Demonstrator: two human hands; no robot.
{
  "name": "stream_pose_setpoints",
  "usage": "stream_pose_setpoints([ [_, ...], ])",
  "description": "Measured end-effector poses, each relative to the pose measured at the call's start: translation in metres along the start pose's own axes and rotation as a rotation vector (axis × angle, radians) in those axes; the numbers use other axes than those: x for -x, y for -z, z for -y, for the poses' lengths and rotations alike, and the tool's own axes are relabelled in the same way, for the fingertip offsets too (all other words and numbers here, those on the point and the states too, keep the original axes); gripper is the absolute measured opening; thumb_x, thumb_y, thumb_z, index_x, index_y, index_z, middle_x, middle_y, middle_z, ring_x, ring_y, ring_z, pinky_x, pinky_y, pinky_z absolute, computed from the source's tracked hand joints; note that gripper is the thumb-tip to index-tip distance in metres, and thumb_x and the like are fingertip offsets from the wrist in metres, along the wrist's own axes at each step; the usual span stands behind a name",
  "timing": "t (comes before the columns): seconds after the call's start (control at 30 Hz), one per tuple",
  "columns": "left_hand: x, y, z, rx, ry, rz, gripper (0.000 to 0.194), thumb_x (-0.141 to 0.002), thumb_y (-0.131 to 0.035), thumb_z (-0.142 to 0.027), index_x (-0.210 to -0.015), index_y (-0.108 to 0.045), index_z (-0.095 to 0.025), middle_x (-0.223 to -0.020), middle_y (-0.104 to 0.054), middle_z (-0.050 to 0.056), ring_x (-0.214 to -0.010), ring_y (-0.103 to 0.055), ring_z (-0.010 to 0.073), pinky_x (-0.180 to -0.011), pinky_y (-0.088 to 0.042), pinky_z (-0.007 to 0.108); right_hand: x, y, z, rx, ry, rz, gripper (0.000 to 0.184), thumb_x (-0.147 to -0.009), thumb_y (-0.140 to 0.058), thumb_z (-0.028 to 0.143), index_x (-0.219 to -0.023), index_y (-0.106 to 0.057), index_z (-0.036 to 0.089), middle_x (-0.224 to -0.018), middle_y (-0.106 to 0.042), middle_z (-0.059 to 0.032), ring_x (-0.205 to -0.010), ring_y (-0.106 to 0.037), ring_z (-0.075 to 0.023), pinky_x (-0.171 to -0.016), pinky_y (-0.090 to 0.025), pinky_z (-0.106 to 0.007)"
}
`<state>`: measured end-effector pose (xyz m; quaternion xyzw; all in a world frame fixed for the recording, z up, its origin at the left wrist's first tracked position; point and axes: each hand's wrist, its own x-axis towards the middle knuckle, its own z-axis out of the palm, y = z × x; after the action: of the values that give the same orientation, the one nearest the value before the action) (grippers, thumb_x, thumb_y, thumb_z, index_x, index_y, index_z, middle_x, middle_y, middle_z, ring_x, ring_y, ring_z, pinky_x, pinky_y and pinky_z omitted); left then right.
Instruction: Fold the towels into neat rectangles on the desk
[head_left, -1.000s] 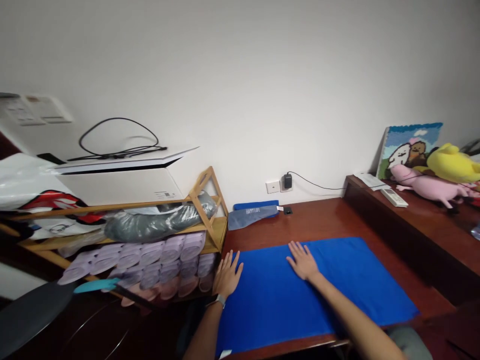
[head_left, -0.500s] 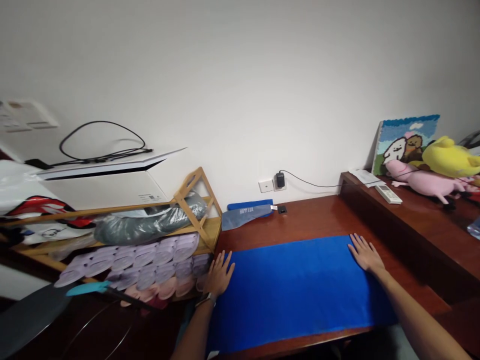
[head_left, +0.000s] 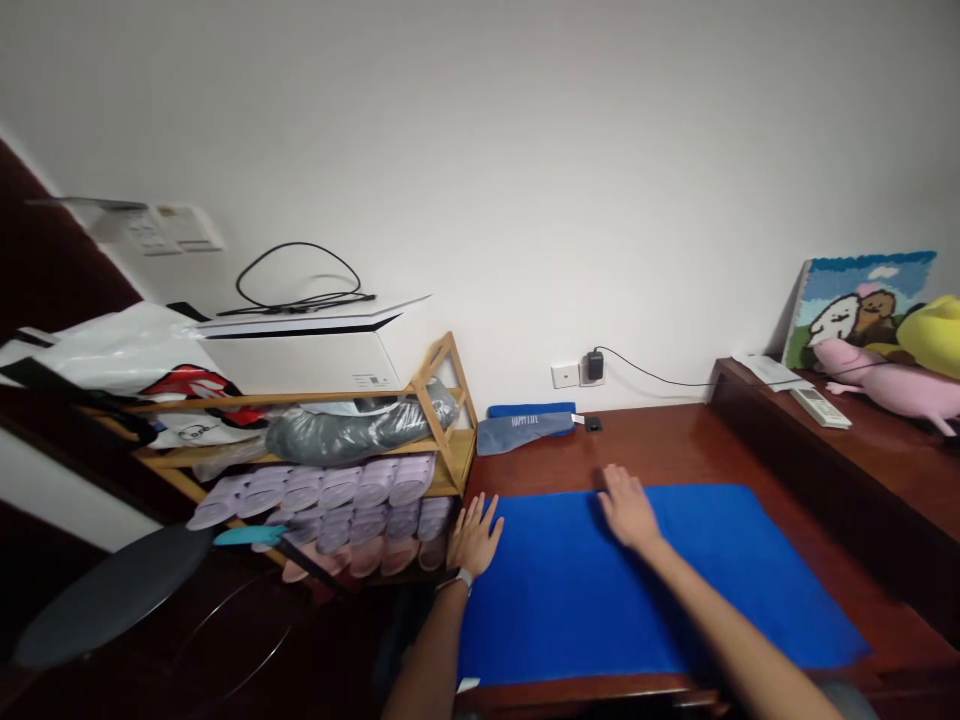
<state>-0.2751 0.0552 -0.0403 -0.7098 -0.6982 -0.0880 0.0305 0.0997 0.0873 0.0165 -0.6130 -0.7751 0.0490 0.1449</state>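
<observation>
A blue cloth [head_left: 570, 590] lies spread flat on the reddish-brown wooden desk [head_left: 645, 440]. My left hand [head_left: 475, 537], with a watch on its wrist, rests with spread fingers on the cloth's far left corner. My right hand [head_left: 628, 508] is at the far edge of the cloth near its middle, fingers stretched out and palm down. Whether that palm touches the cloth or hovers just above it I cannot tell. Neither hand holds anything. A small white tag [head_left: 468, 684] shows at the cloth's near left corner.
Behind the cloth lies a folded grey-blue cloth [head_left: 525, 432] lettered "HAPPY LIFE". A charger [head_left: 595, 364] is plugged into the wall. To the left, a wooden rack [head_left: 457, 450] holds lilac and pink slippers [head_left: 337, 485]. A remote [head_left: 821, 407] and pink plush toy [head_left: 885, 380] sit on the right ledge.
My right hand has moved left from the cloth's far right corner to the middle of its far edge. My left hand stays at the left corner. The view has turned left.
</observation>
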Motion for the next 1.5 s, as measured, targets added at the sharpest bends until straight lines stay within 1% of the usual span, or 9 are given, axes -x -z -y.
stream_pose_setpoints([
  [0.13, 0.0, -0.003, 0.001, 0.002, -0.002, -0.013, 0.059, -0.108, -0.034, -0.049, -0.163, -0.039, -0.028, -0.171, -0.034, 0.009, -0.157, -0.032, 0.0268, -0.128, -0.024, 0.051, 0.002, -0.043, 0.131, -0.196, 0.27, 0.131, 0.07, -0.107, -0.022, 0.052, -0.167, -0.027, 0.014, -0.172, -0.025, -0.0096, -0.161, -0.02, -0.0264, -0.131, -0.014, -0.049],
  [0.23, 0.0, -0.004, 0.002, 0.001, -0.005, -0.028, 0.058, -0.108, -0.034, -0.05, -0.162, -0.039, -0.029, -0.17, -0.034, 0.009, -0.157, -0.032, 0.0268, -0.128, -0.025, 0.052, 0.005, -0.056, 0.138, -0.206, 0.279, 0.22, 0.071, -0.107, -0.021, 0.053, -0.166, -0.027, 0.014, -0.172, -0.024, -0.0103, -0.161, -0.018, -0.0258, -0.132, -0.011, -0.051],
  [0.33, -0.001, -0.002, 0.002, 0.001, -0.001, -0.01, 0.059, -0.108, -0.035, -0.05, -0.163, -0.038, -0.028, -0.171, -0.033, 0.009, -0.158, -0.031, 0.0262, -0.128, -0.025, 0.051, 0.006, -0.047, 0.069, -0.142, 0.177, 0.221, 0.071, -0.107, -0.022, 0.054, -0.166, -0.027, 0.016, -0.172, -0.025, -0.0093, -0.161, -0.019, -0.0253, -0.131, -0.011, -0.052],
  [0.63, -0.006, -0.004, 0.006, -0.025, -0.008, 0.0, 0.06, -0.108, -0.033, -0.049, -0.163, -0.038, -0.026, -0.17, -0.035, 0.011, -0.157, -0.033, 0.0273, -0.127, -0.026, 0.051, 0.049, 0.01, -0.273, 0.143, -0.332, 0.162, 0.075, -0.103, -0.016, 0.054, -0.168, -0.025, 0.017, -0.173, -0.024, -0.0077, -0.161, -0.019, -0.0264, -0.13, -0.019, -0.05],
  [0.73, -0.007, -0.006, 0.008, -0.042, -0.017, -0.004, 0.061, -0.107, -0.032, -0.05, -0.163, -0.038, -0.026, -0.17, -0.037, 0.011, -0.156, -0.036, 0.0274, -0.126, -0.028, 0.052, 0.059, 0.008, -0.313, 0.145, -0.327, 0.131, 0.078, -0.103, -0.012, 0.056, -0.167, -0.025, 0.014, -0.173, -0.026, -0.0085, -0.16, -0.021, -0.0265, -0.129, -0.022, -0.049],
  [0.93, -0.006, -0.002, 0.004, -0.06, -0.012, 0.015, 0.061, -0.107, -0.032, -0.049, -0.163, -0.038, -0.025, -0.17, -0.036, 0.011, -0.156, -0.036, 0.0272, -0.126, -0.028, 0.051, 0.058, 0.009, -0.311, 0.176, -0.328, 0.167, 0.077, -0.103, -0.012, 0.052, -0.167, -0.023, 0.011, -0.173, -0.023, -0.0093, -0.16, -0.021, -0.0271, -0.129, -0.023, -0.05],
  [1.1, -0.004, -0.003, 0.003, -0.029, -0.002, 0.004, 0.06, -0.108, -0.031, -0.049, -0.163, -0.037, -0.027, -0.17, -0.035, 0.01, -0.157, -0.033, 0.0262, -0.127, -0.025, 0.051, 0.043, 0.029, -0.254, 0.257, -0.408, 0.182, 0.071, -0.102, -0.017, 0.034, -0.163, -0.03, 0.002, -0.171, -0.027, -0.0139, -0.16, -0.022, -0.0306, -0.13, -0.018, -0.054],
  [1.37, -0.002, -0.001, 0.0, 0.019, 0.02, 0.0, 0.059, -0.108, -0.032, -0.05, -0.163, -0.038, -0.029, -0.171, -0.034, 0.008, -0.158, -0.032, 0.0243, -0.128, -0.024, 0.048, 0.013, -0.02, 0.056, -0.104, 0.1, 0.117, 0.071, -0.107, -0.022, 0.047, -0.165, -0.029, 0.007, -0.171, -0.027, -0.0146, -0.161, -0.02, -0.0277, -0.131, -0.015, -0.049],
  [1.5, -0.001, 0.0, 0.0, 0.03, 0.013, -0.003, 0.058, -0.108, -0.032, -0.049, -0.162, -0.039, -0.029, -0.171, -0.034, 0.008, -0.157, -0.032, 0.0261, -0.128, -0.024, 0.051, 0.012, -0.051, 0.135, -0.21, 0.212, 0.228, 0.072, -0.107, -0.018, 0.051, -0.166, -0.025, 0.01, -0.172, -0.022, -0.0129, -0.162, -0.014, -0.0258, -0.131, -0.012, -0.051],
])
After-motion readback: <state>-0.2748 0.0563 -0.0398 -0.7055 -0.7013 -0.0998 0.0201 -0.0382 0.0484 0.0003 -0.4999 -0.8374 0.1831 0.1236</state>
